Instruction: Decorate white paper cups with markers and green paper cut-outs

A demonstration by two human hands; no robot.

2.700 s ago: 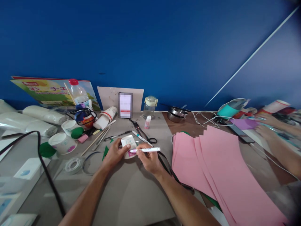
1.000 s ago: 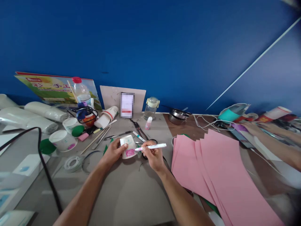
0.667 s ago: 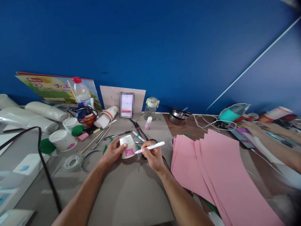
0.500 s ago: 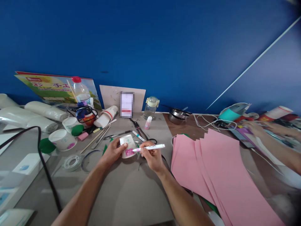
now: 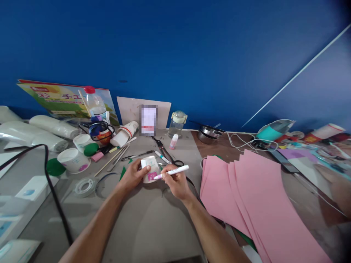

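Note:
My left hand (image 5: 135,174) grips a white paper cup (image 5: 148,163), tilted on its side, with the thumb lying across its wall. Green lines and a magenta patch are drawn on the side facing me. Between the fingers of my right hand (image 5: 175,183) is a white and pink marker pen (image 5: 177,170), its tip at the magenta patch. Just behind the cup lie a blue and white marker (image 5: 162,157) and black-handled scissors (image 5: 163,149). A glue stick (image 5: 173,141) stands a little farther back.
Pink paper sheets (image 5: 255,193) fan out at right, near a blurred co-worker's arm (image 5: 341,190). At left are decorated paper cups (image 5: 72,160), a tape roll (image 5: 83,187) and a black cable (image 5: 52,186). A phone (image 5: 148,120) and a glass bottle (image 5: 177,124) stand along the wall.
The marker has shifted slightly, its tip moving a little left and down on the magenta patch. At right, the co-worker's arms have pulled back toward the edge of view.

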